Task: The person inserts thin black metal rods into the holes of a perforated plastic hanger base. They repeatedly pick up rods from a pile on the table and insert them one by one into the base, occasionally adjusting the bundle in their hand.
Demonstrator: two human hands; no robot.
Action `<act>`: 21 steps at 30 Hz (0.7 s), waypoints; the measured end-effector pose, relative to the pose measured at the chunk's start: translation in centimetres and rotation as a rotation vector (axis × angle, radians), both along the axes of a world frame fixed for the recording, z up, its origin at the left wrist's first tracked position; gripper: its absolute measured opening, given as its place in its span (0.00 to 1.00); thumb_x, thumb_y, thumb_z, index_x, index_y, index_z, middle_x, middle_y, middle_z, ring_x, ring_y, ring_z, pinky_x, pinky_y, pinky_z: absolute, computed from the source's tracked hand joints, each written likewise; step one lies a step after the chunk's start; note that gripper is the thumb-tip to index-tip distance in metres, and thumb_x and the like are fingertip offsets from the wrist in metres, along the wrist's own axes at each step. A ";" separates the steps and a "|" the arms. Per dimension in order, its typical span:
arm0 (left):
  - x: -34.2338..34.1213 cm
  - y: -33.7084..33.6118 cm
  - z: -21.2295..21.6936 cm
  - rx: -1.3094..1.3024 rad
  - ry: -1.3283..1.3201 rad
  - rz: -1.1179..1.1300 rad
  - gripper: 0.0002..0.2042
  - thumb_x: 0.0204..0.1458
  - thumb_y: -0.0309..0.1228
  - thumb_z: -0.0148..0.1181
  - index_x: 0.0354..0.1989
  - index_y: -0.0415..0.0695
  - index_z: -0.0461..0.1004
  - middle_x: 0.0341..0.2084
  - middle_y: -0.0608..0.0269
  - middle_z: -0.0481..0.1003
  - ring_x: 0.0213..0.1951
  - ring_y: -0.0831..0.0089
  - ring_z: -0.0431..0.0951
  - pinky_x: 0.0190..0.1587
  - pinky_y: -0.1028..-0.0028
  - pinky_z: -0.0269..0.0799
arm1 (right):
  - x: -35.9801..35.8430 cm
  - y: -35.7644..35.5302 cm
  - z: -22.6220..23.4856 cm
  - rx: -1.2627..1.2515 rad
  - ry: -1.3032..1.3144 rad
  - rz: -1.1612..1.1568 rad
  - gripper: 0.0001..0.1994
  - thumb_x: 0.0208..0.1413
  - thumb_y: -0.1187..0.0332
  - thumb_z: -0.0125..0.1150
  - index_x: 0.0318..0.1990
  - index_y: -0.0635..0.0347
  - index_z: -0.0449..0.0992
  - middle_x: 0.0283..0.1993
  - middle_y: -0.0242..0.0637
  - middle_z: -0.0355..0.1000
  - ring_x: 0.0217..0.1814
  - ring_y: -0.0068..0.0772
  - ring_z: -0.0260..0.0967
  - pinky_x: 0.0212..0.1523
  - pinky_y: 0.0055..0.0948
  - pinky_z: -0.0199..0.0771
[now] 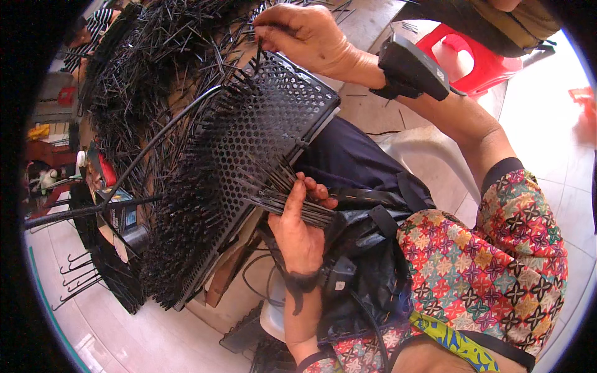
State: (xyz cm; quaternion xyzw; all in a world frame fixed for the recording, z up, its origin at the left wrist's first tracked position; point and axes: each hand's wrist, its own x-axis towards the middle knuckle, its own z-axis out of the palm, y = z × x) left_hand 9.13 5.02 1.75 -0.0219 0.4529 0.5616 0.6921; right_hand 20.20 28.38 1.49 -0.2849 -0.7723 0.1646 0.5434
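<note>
A black panel (267, 105) with rows of round holes lies tilted before me. Thin dark sticks (180, 230) stand packed in its left and lower part; bare holes show towards its right side. My left hand (301, 233) is closed round a loose bundle of thin dark sticks (280, 186), which fan out over the panel's near edge. At the panel's far corner, my right hand (308, 40) pinches one thin dark stick (259, 48), its lower end close to the holes. Whether that end sits in a hole, I cannot tell.
A big heap of loose dark sticks (155, 56) covers the table beyond the panel. A bent metal rod (165, 127) arches across to the panel. Hooked wires (78, 276) stick out at left. A red plastic stool (469, 62) stands at upper right; a striped sleeve (98, 28) shows upper left.
</note>
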 end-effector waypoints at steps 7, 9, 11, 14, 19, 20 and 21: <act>0.1 -0.1 -0.4 0.063 0.013 -0.027 0.10 0.52 0.27 0.56 0.41 0.38 0.69 0.28 0.65 0.70 0.31 0.72 0.72 0.31 0.72 0.70 | -0.5 0.0 0.2 0.074 -0.121 0.106 0.05 0.46 0.71 0.56 0.30 0.62 0.73 0.23 0.47 0.70 0.26 0.49 0.69 0.27 0.37 0.72; 0.3 0.0 -0.4 0.030 0.031 -0.008 0.10 0.52 0.28 0.56 0.41 0.38 0.69 0.27 0.64 0.71 0.30 0.72 0.72 0.30 0.72 0.70 | -0.8 0.2 0.4 0.076 -0.227 0.135 0.06 0.44 0.71 0.54 0.29 0.63 0.72 0.22 0.47 0.69 0.27 0.51 0.69 0.27 0.39 0.71; 0.6 0.0 -0.3 0.018 0.067 -0.005 0.10 0.52 0.28 0.55 0.41 0.38 0.68 0.27 0.64 0.71 0.29 0.71 0.72 0.30 0.72 0.70 | -1.2 0.5 0.4 0.076 -0.375 0.143 0.07 0.38 0.71 0.53 0.26 0.64 0.70 0.21 0.49 0.68 0.28 0.53 0.69 0.27 0.42 0.71; 0.8 0.0 0.0 0.039 0.117 -0.015 0.10 0.53 0.28 0.54 0.42 0.38 0.68 0.27 0.62 0.72 0.29 0.71 0.73 0.30 0.72 0.71 | -1.6 0.4 0.4 0.009 -0.675 0.181 0.07 0.37 0.70 0.55 0.24 0.65 0.70 0.22 0.49 0.69 0.28 0.53 0.69 0.27 0.43 0.70; 0.8 -0.3 0.1 0.079 0.160 -0.009 0.10 0.54 0.28 0.52 0.43 0.38 0.67 0.28 0.60 0.72 0.29 0.70 0.73 0.30 0.71 0.72 | -0.9 -2.6 1.1 -0.057 -0.610 0.165 0.11 0.44 0.65 0.57 0.22 0.66 0.71 0.20 0.50 0.68 0.26 0.54 0.68 0.26 0.43 0.69; 0.7 -0.4 0.1 0.090 0.169 -0.009 0.10 0.54 0.28 0.52 0.43 0.38 0.67 0.28 0.60 0.73 0.28 0.70 0.74 0.30 0.71 0.72 | -0.8 -3.7 1.4 -0.139 -0.617 0.134 0.12 0.45 0.64 0.57 0.22 0.66 0.71 0.19 0.50 0.68 0.25 0.54 0.68 0.26 0.43 0.69; 0.7 -0.3 0.0 0.106 0.170 -0.005 0.10 0.54 0.28 0.52 0.43 0.38 0.67 0.28 0.59 0.73 0.28 0.70 0.74 0.30 0.71 0.72 | -0.6 -4.9 1.6 -0.199 -0.480 0.227 0.15 0.48 0.61 0.57 0.21 0.67 0.71 0.18 0.51 0.67 0.24 0.55 0.67 0.25 0.41 0.68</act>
